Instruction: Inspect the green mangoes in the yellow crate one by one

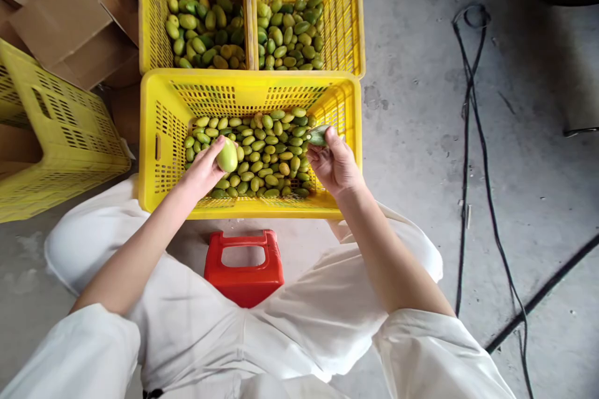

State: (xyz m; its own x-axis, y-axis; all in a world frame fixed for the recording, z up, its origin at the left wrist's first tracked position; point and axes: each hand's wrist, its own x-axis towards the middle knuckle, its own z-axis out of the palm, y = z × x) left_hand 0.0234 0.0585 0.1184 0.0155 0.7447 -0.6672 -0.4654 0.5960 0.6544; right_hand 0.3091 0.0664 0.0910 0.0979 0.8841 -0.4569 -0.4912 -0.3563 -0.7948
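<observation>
A yellow plastic crate [161, 137] in front of my knees holds several small green and yellow-green oval fruits [262, 153]. My left hand [203, 168] reaches into the crate's left side and is closed round a pale yellow-green fruit [228, 156]. My right hand [334, 165] hovers over the crate's right side, pinching a darker green fruit [318, 135] between thumb and fingers. I sit on a red plastic stool [244, 268], in white clothes.
Two more yellow crates [152, 19] [353, 19] with the same fruits stand side by side behind the near one. An overturned yellow crate [56, 131] and cardboard boxes [65, 19] lie at left. Black cables [465, 137] run over the concrete floor at right.
</observation>
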